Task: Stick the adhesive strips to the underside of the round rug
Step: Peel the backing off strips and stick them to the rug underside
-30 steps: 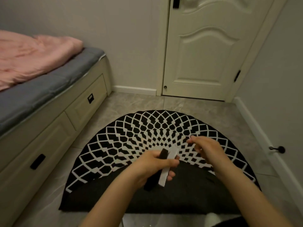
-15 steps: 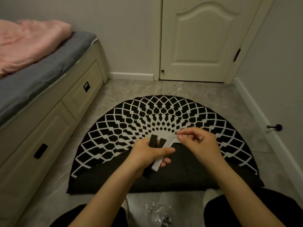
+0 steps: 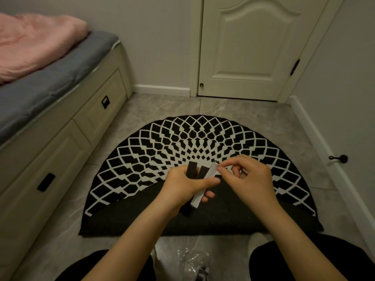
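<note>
The adhesive strips (image 3: 199, 180) are clasped in the left hand (image 3: 187, 186) while a backing corner at one o'clock is pinched by the right hand (image 3: 248, 179), presumably for peeling.

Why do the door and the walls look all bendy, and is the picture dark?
Head view: the wide lens bows the door and baseboard near the edges; the light is dim and even; the hands and rug look fairly sharp.

Clear plastic bag (image 3: 192, 262) cut off below (contents unclear), strips' (image 3: 197, 186) middles behind fingers (image 3: 211, 181)
</note>
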A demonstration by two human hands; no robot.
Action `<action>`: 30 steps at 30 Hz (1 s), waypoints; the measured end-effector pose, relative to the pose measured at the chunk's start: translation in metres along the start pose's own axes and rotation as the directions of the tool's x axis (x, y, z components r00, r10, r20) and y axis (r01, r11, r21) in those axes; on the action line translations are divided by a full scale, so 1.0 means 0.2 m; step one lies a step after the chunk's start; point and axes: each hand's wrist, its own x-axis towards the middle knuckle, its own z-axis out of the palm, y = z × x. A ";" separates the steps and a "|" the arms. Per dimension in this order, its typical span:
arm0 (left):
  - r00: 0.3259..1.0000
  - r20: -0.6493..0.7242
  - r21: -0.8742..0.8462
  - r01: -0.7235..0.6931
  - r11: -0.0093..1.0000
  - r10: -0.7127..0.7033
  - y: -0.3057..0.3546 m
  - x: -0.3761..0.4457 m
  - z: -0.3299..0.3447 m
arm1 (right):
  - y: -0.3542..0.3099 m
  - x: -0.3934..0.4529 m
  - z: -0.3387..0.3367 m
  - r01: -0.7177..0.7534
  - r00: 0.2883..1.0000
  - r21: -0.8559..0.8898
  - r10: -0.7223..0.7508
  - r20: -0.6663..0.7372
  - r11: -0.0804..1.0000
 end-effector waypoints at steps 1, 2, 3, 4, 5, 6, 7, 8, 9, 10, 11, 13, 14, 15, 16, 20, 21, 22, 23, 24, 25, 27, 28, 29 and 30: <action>1.000 0.009 0.004 -0.016 1.000 0.016 0.00 0.00 0.00 | 0.00 0.00 0.00 -0.002 1.000 0.003 0.002 -0.005 1.000; 0.999 0.021 0.000 -0.030 1.000 0.030 0.00 0.00 0.01 | 0.00 0.00 0.00 -0.011 1.000 0.013 0.011 -0.008 1.000; 0.999 0.036 -0.027 -0.037 0.999 0.038 0.00 -0.01 0.01 | -0.01 0.01 0.00 -0.021 1.000 0.032 0.022 -0.010 0.999; 0.998 0.047 -0.080 -0.029 0.996 0.033 0.00 -0.01 0.02 | -0.01 0.01 -0.01 -0.033 0.999 0.054 0.033 -0.013 0.998; 0.999 0.050 -0.148 -0.006 0.989 0.014 0.01 -0.01 0.02 | -0.01 0.01 -0.01 -0.042 0.999 0.072 0.043 -0.017 0.997; 0.999 0.040 -0.213 0.025 0.977 -0.017 0.01 -0.01 0.01 | -0.01 0.02 -0.02 -0.053 0.998 0.091 0.055 -0.023 0.994; 0.999 0.012 -0.254 0.053 0.966 -0.051 0.01 -0.01 0.01 | -0.01 0.02 -0.03 -0.066 0.997 0.117 0.070 -0.026 0.991; 0.996 -0.031 -0.256 0.068 0.964 -0.078 0.01 -0.01 0.00 | -0.02 0.02 -0.03 -0.072 0.997 0.148 0.077 -0.028 0.986; 0.993 -0.077 -0.235 0.071 0.969 -0.091 0.00 0.00 -0.01 | -0.02 0.03 -0.04 -0.061 0.997 0.172 0.067 -0.028 0.983; 0.989 -0.116 -0.212 0.064 0.975 -0.091 -0.01 0.01 -0.02 | -0.02 0.03 -0.05 -0.034 0.999 0.177 0.039 -0.029 0.984; 0.987 -0.139 -0.194 0.051 0.980 -0.078 -0.01 0.02 -0.03 | -0.02 0.03 -0.05 0.007 1.000 0.160 -0.003 -0.026 0.987; 0.992 -0.124 -0.141 0.005 0.990 -0.023 -0.01 0.03 -0.06 | -0.01 0.03 -0.05 0.105 0.994 0.081 -0.104 -0.011 0.991; 0.994 -0.105 -0.063 -0.021 0.998 0.014 -0.01 0.03 -0.07 | 0.00 0.03 -0.05 0.141 0.990 0.051 -0.141 -0.006 0.989; 0.995 -0.091 0.053 -0.045 0.998 0.049 0.00 0.03 -0.08 | 0.01 0.03 -0.05 0.162 0.987 0.043 -0.162 -0.008 0.986; 0.993 -0.085 0.174 -0.067 0.982 0.083 -0.01 0.04 -0.09 | 0.01 0.03 -0.06 0.174 0.985 0.044 -0.174 -0.015 0.984; 0.978 -0.148 0.303 -0.094 0.948 0.144 -0.04 0.06 -0.09 | 0.02 0.03 -0.07 0.228 0.973 0.016 -0.228 -0.028 0.973; 0.980 -0.154 0.247 -0.086 0.965 0.127 -0.03 0.06 -0.10 | 0.03 0.03 -0.07 0.244 0.969 -0.009 -0.244 -0.017 0.970; 0.985 -0.136 0.175 -0.079 0.981 0.104 -0.02 0.06 -0.10 | 0.03 0.03 -0.06 0.262 0.965 -0.038 -0.262 -0.004 0.964; 0.992 -0.095 0.102 -0.073 0.992 0.083 -0.01 0.05 -0.11 | 0.04 0.03 -0.06 0.280 0.960 -0.066 -0.280 0.009 0.958; 0.997 -0.045 0.048 -0.067 0.997 0.069 0.00 0.05 -0.11 | 0.04 0.02 -0.05 0.298 0.955 -0.088 -0.297 0.018 0.951; 0.998 0.003 0.015 -0.059 0.998 0.059 0.01 0.04 -0.12 | 0.05 0.02 -0.05 0.312 0.950 -0.099 -0.311 0.022 0.945; 0.996 0.083 -0.030 -0.028 0.999 0.030 0.02 0.03 -0.12 | 0.04 0.02 -0.04 0.339 0.941 -0.088 -0.339 0.020 0.937; 0.993 0.121 -0.051 -0.005 0.999 0.011 0.02 0.03 -0.12 | 0.04 0.01 -0.03 0.355 0.935 -0.079 -0.355 0.017 0.931; 0.987 0.161 -0.068 0.015 0.998 -0.004 0.03 0.02 -0.12 | 0.03 0.01 -0.03 0.373 0.928 -0.072 -0.373 0.014 0.925; 0.980 0.197 -0.079 0.029 0.996 -0.013 0.04 0.01 -0.11 | 0.03 0.01 -0.02 0.390 0.921 -0.069 -0.390 0.011 0.918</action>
